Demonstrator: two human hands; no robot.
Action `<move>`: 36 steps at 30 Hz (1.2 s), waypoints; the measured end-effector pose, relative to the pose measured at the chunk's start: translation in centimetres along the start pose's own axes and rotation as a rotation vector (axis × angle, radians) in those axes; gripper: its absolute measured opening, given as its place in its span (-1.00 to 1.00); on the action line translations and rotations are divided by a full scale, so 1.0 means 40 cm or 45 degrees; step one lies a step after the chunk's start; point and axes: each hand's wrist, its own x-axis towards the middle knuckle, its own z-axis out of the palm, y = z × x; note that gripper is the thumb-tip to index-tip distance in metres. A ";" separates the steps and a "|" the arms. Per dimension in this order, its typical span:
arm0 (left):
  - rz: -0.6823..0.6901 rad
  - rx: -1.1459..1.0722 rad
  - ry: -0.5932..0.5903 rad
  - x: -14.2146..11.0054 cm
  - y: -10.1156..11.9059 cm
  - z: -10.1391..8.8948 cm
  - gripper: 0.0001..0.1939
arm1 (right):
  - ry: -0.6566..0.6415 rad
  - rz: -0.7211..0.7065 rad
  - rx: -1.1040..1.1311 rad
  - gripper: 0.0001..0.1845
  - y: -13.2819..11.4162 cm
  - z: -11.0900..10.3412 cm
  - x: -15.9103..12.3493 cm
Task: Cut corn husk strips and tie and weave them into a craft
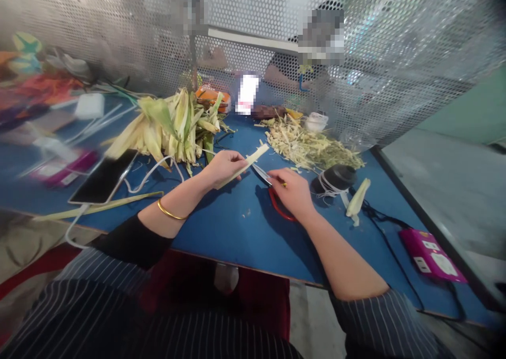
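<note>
Your left hand (228, 169) pinches a pale husk strip (256, 156), right of the husk pile (182, 124) and nearer you; your right hand (291, 191), farther right of that pile, holds red-handled scissors (262, 175). For neat trimming, probably keep the strip taut, left hand clear

A pale husk strip (256, 156) slants beside silver-bladed, red-handled scissors (262, 175).
</note>
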 end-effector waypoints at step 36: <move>0.260 0.519 -0.015 -0.005 0.025 -0.010 -0.73 | 0.102 -0.169 -0.451 -0.56 0.007 -0.043 0.011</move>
